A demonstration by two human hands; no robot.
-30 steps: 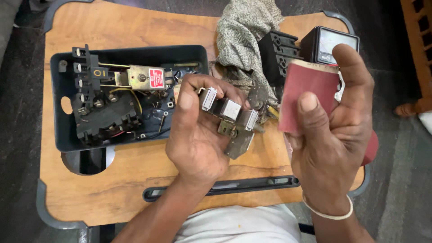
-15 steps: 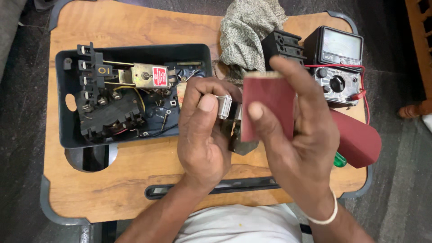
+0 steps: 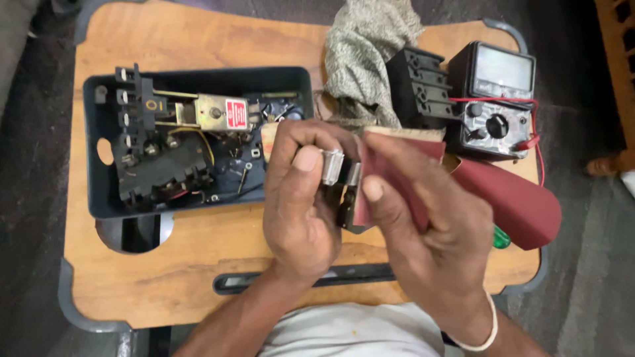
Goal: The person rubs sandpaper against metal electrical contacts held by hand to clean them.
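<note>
My left hand grips a small metal electrical part with silvery contacts, held over the wooden desk. In my right hand is a folded piece of dark red sandpaper, pinched between thumb and fingers and pressed against the side of the metal part. Both hands meet at the middle of the desk, just right of the open black switch box.
The black box holds wiring, terminals and a brass piece with a red label. At the back lie a grey cloth, a black terminal block and an analogue meter with red leads. A larger red sandpaper sheet lies right.
My right hand has swung the sandpaper from the right across onto the metal part. The left hand keeps its grip and has turned the part slightly.
</note>
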